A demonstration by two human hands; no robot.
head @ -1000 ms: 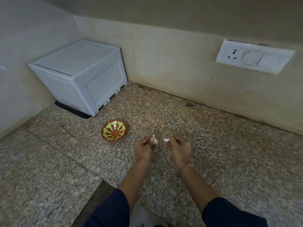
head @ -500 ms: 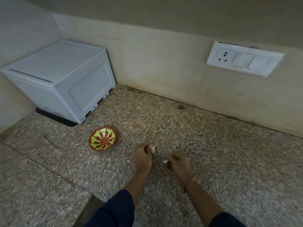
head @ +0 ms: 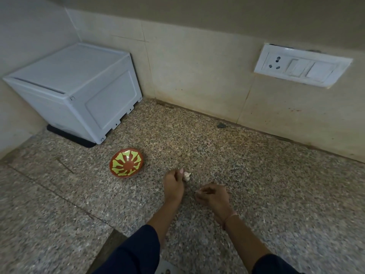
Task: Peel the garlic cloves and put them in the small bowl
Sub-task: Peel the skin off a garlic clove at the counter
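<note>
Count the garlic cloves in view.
1. The garlic clove is pinched in the left hand, right of the small bowl, which looks empty. The right hand may hide another.

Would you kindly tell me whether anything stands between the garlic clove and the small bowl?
Nothing visible does: only bare counter lies between the garlic clove, pinched in the left hand, and the small bowl to its left.

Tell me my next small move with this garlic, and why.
Probably bring the right hand to the clove and pull off more skin. The left hand pinches the clove, which looks ragged, maybe part-skinned; the hands are apart, and the bowl to the left looks empty.
</note>
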